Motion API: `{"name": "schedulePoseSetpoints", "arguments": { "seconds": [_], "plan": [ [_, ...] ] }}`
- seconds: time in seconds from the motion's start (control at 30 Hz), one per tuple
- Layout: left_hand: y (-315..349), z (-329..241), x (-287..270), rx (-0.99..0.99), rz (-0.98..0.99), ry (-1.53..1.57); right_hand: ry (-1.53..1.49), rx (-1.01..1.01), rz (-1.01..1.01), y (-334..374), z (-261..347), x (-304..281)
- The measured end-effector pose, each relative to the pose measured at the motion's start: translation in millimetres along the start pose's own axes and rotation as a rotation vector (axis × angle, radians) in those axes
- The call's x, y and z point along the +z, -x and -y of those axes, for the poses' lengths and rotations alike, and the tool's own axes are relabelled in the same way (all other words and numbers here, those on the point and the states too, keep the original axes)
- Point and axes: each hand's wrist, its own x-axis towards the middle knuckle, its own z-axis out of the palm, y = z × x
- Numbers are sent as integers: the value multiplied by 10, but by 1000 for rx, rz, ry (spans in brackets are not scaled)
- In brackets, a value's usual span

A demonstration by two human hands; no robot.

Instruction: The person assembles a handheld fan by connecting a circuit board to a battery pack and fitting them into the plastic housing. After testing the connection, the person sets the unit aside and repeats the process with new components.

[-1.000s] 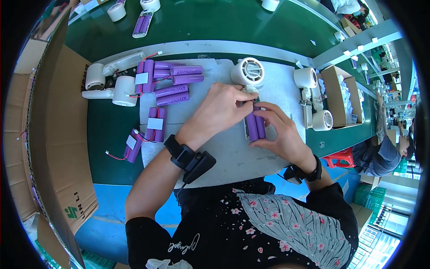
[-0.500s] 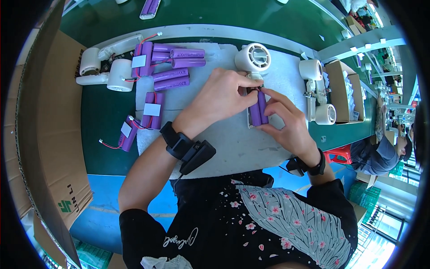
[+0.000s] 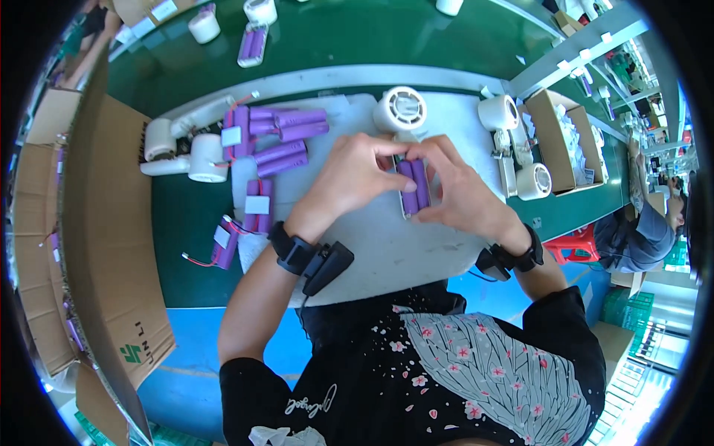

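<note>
Green worktop supports a fan head; on its near side, fingers of the left hand and right hand grasp a purple battery pack. Even pressure should prevent tilting.

A smooth dark-green tabletop, crossed by a long pale-grey rail, stands above a bright-blue floor. At right, a red plastic stool stands near green plastic crates; white light fills dark-framed windows.
</note>
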Motion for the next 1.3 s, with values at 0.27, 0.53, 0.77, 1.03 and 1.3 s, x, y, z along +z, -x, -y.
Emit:
{"name": "schedulePoseSetpoints", "arguments": {
  "seconds": [0.27,0.53,0.77,1.03,1.3],
  "plan": [
    [13,3,40,55,-6,-15,27,42,-107,-168,-121,46],
    [45,98,30,125,-32,24,302,-259,-6,81,69,-30],
    [-3,105,53,197,-251,2,407,-197,-83,-123,3,-17],
    [-71,250,86,249,-320,-115,820,55,-381,-1521,-223,-796],
    [-167,375,229,350,-363,-101,996,94,-235,-3480,-1802,-1478]
  ]
}}
